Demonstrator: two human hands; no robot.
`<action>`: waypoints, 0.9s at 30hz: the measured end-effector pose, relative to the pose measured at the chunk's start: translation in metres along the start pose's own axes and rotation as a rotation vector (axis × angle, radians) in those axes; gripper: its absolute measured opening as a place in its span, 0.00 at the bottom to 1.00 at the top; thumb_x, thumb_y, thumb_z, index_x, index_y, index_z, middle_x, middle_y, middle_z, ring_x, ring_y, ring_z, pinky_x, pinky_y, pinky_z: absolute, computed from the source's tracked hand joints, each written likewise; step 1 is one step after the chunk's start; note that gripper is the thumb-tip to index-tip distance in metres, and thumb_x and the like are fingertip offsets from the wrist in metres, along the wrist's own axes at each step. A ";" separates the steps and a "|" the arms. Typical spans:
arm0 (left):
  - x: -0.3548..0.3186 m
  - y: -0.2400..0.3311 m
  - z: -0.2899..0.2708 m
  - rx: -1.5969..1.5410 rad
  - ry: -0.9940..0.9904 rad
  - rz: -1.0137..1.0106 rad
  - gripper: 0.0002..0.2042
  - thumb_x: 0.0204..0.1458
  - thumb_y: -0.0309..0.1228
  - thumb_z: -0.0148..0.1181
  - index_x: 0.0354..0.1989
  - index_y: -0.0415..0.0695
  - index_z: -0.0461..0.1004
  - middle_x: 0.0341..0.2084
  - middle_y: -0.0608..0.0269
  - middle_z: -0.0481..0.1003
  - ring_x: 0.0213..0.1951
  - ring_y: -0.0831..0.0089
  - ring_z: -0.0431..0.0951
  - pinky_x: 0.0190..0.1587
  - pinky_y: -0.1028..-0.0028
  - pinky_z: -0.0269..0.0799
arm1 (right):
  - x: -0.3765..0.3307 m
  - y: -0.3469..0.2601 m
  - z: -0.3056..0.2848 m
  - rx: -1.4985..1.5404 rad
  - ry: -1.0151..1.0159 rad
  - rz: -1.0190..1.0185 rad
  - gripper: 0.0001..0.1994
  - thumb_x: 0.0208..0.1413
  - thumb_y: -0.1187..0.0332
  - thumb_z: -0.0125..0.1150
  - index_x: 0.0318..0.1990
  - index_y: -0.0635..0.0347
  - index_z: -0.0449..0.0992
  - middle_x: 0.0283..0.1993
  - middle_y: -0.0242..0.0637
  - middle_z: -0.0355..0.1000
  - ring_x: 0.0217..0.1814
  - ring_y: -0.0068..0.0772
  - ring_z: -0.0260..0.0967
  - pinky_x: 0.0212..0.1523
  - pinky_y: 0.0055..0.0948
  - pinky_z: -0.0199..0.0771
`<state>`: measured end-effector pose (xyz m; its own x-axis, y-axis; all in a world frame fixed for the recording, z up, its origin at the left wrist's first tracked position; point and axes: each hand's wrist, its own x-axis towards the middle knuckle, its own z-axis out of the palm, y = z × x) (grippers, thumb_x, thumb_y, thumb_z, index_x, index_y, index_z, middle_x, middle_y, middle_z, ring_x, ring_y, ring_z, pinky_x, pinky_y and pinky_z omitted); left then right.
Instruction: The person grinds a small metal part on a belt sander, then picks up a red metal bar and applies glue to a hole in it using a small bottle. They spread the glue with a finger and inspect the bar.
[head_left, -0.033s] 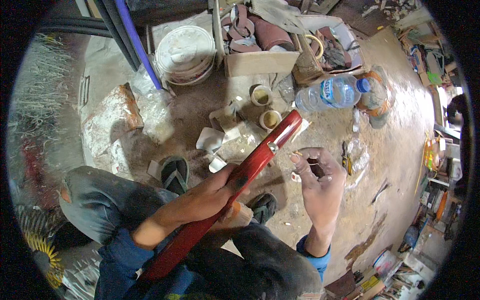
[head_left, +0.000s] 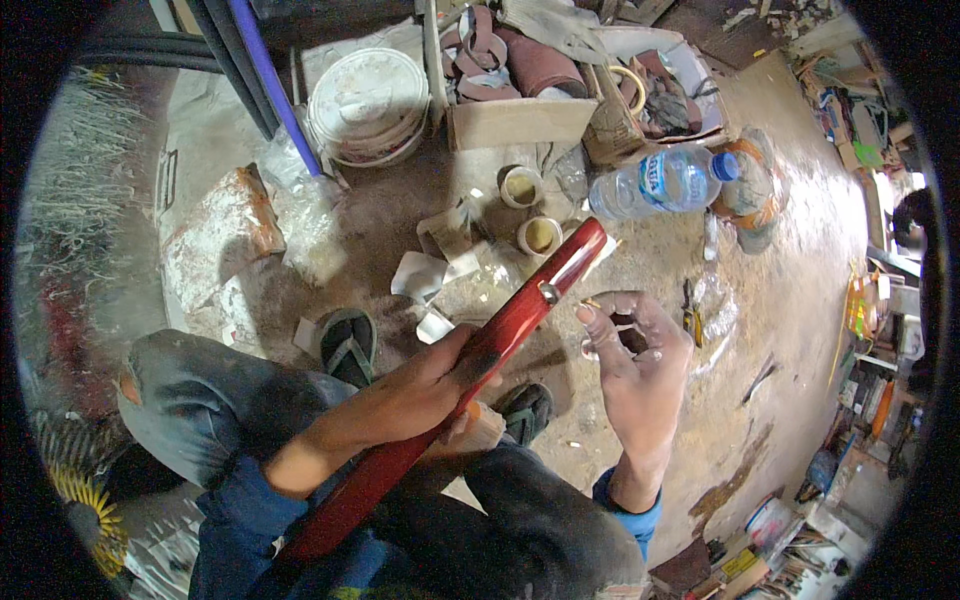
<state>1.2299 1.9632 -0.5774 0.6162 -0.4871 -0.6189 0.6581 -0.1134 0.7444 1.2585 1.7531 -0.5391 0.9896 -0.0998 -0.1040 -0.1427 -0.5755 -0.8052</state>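
Observation:
A long glossy red wooden piece [head_left: 500, 345] lies slanted across my lap, its far end pointing up and to the right. My left hand [head_left: 440, 375] grips it around the middle, fingers wrapped over the top. A small metal fitting [head_left: 546, 292] sits on the piece near its far end. Just right of that end, my right hand [head_left: 635, 365] is turned palm up with the fingers curled. Small metal parts [head_left: 600, 345] rest in its palm; what they are is too small to tell.
On the dirty floor ahead are a plastic water bottle [head_left: 665, 182], two tape rolls [head_left: 522, 187], paper scraps [head_left: 420, 275], a white bucket [head_left: 368, 100] and a cardboard box [head_left: 520, 122] of sandpaper rolls. My sandalled feet [head_left: 348, 343] are below. A blue pipe [head_left: 265, 80] leans at back left.

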 end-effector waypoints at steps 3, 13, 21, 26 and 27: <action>-0.001 -0.003 0.003 0.102 -0.029 -0.018 0.16 0.66 0.43 0.42 0.48 0.42 0.63 0.22 0.61 0.68 0.20 0.75 0.71 0.23 0.71 0.68 | -0.002 -0.016 0.001 -0.128 -0.020 -0.045 0.07 0.55 0.72 0.66 0.35 0.67 0.77 0.22 0.32 0.70 0.24 0.15 0.62 0.25 0.20 0.63; 0.001 -0.002 0.001 0.066 -0.032 -0.040 0.19 0.65 0.47 0.42 0.45 0.39 0.61 0.24 0.56 0.67 0.22 0.70 0.71 0.26 0.67 0.68 | -0.001 -0.029 -0.001 -0.246 0.028 0.005 0.06 0.51 0.71 0.66 0.34 0.64 0.80 0.26 0.46 0.72 0.22 0.35 0.66 0.25 0.31 0.65; 0.000 0.002 0.000 0.068 -0.016 -0.035 0.17 0.66 0.45 0.42 0.49 0.43 0.64 0.19 0.67 0.67 0.17 0.78 0.68 0.20 0.75 0.65 | 0.000 -0.023 -0.003 -0.292 -0.003 0.025 0.07 0.49 0.70 0.67 0.34 0.64 0.79 0.24 0.41 0.68 0.22 0.31 0.62 0.25 0.31 0.61; -0.005 0.009 0.000 0.018 -0.020 -0.029 0.17 0.67 0.44 0.40 0.51 0.42 0.62 0.20 0.66 0.67 0.18 0.77 0.69 0.20 0.74 0.66 | 0.000 -0.012 0.003 -0.346 0.053 -0.157 0.08 0.50 0.69 0.68 0.32 0.65 0.79 0.20 0.37 0.65 0.19 0.25 0.55 0.23 0.27 0.55; -0.006 0.010 0.000 -0.033 -0.028 -0.059 0.17 0.67 0.43 0.39 0.50 0.41 0.62 0.20 0.65 0.67 0.17 0.77 0.69 0.19 0.74 0.66 | 0.000 -0.011 0.002 -0.315 0.038 -0.152 0.06 0.50 0.71 0.67 0.34 0.64 0.80 0.24 0.39 0.68 0.23 0.31 0.59 0.26 0.30 0.59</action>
<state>1.2328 1.9652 -0.5657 0.5640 -0.5048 -0.6535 0.7068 -0.1141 0.6981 1.2602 1.7613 -0.5314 0.9993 -0.0209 0.0299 0.0007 -0.8079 -0.5893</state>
